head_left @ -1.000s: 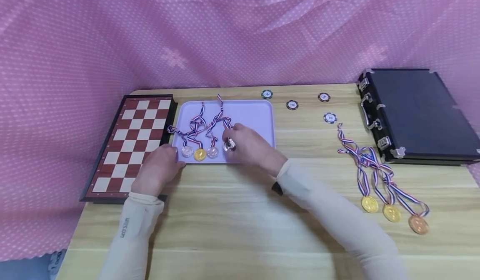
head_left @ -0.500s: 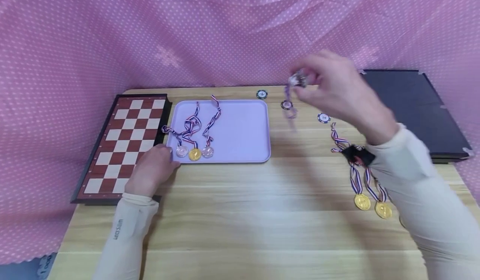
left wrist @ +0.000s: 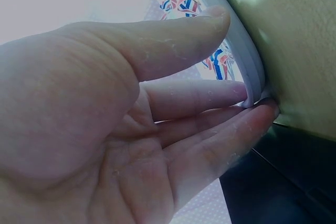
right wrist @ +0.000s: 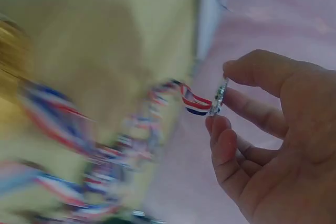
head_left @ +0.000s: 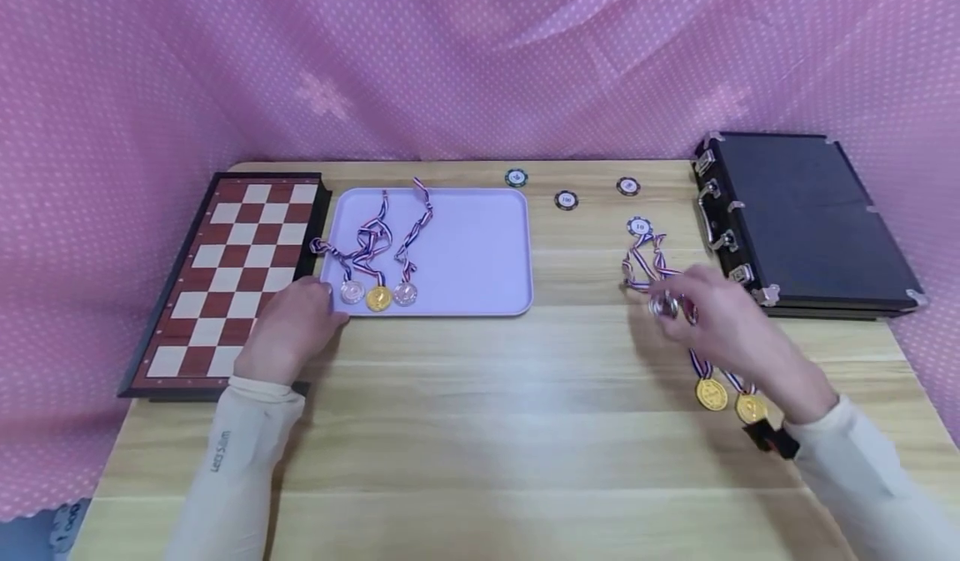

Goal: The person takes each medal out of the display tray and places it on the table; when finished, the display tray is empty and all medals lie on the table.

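Note:
My right hand (head_left: 723, 323) pinches a silver medal (right wrist: 218, 98) by its rim between thumb and fingertips. The medal's striped ribbon (right wrist: 195, 102) trails from it above the table's right side. Below and beside that hand lie gold medals (head_left: 711, 393) with red, white and blue ribbons. My left hand (head_left: 288, 332) rests at the near left corner of a pale lilac tray (head_left: 480, 252). Its fingers are fairly straight and touch the tray's rim (left wrist: 252, 72). Along the tray's left part lie a silver medal (head_left: 352, 293), a gold medal (head_left: 378, 298) and another silver medal (head_left: 406, 293).
A red and white chessboard (head_left: 232, 282) stands left of the tray. Several poker chips, one marked 10 (head_left: 639, 226), lie toward the back. A black case (head_left: 817, 219) with metal latches sits at the right. A pink dotted cloth (head_left: 480, 61) hangs behind the wooden table (head_left: 480, 428).
My right hand has lifted a silver medal off the tray, swung it right through the air and lowered it near the other medals. The left hand stays at the tray corner.

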A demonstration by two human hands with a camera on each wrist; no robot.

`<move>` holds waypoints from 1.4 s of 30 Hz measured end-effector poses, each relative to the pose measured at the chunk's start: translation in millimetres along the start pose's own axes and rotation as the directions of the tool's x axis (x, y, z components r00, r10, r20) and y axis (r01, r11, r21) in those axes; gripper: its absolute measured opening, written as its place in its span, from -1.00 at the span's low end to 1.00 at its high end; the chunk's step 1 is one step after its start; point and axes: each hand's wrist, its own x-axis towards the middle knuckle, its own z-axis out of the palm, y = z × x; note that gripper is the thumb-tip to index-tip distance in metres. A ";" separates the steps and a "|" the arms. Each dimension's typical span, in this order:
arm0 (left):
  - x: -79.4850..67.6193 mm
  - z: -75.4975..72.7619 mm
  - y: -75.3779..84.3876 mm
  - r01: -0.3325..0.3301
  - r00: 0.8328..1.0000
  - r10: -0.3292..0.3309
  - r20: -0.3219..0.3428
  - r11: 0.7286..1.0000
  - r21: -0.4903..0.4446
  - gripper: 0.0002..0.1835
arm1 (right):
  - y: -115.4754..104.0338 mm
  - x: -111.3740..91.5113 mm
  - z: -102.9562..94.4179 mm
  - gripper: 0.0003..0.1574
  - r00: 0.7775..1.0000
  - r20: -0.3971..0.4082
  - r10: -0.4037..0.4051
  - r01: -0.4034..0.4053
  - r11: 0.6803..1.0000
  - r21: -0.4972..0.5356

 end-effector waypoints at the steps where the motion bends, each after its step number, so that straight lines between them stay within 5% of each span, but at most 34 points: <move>1: 0.4 -0.6 0.3 0.000 1.000 0.000 0.004 1.000 0.000 -0.57 | 2.8 -8.0 8.0 -0.56 1.000 -0.005 -0.017 0.017 1.000 0.004; 5: 1.4 -1.3 0.7 0.005 1.000 -0.005 0.012 1.000 0.003 -0.56 | 7.8 -33.8 30.9 -0.59 0.996 -0.043 -0.076 0.076 0.997 0.012; 17: 2.2 -0.3 2.9 0.030 0.999 -0.030 0.044 0.999 -0.015 -0.54 | 6.2 -69.6 50.7 -0.58 0.998 0.040 0.040 -0.040 0.999 -0.007; 22: 1.3 -0.2 3.3 0.045 0.996 -0.044 0.077 0.999 -0.020 -0.52 | 5.1 -79.4 51.9 -0.55 0.998 0.033 0.047 -0.046 0.999 -0.016; 34: 0.9 -1.6 0.7 0.014 0.999 -0.015 0.043 1.000 0.006 -0.53 | 1.5 -84.8 56.8 -0.57 1.000 -0.021 0.007 -0.009 0.998 -0.058; 37: 0.8 -1.7 0.8 0.014 0.999 -0.014 0.039 1.000 0.005 -0.54 | 1.6 -87.0 51.7 -0.47 0.999 0.019 0.028 -0.028 0.999 -0.018; 42: 0.5 0.0 1.2 0.025 0.998 -0.024 0.056 1.000 -0.010 -0.54 | 4.8 -89.0 32.1 -0.32 0.999 -0.031 0.037 -0.035 0.998 0.044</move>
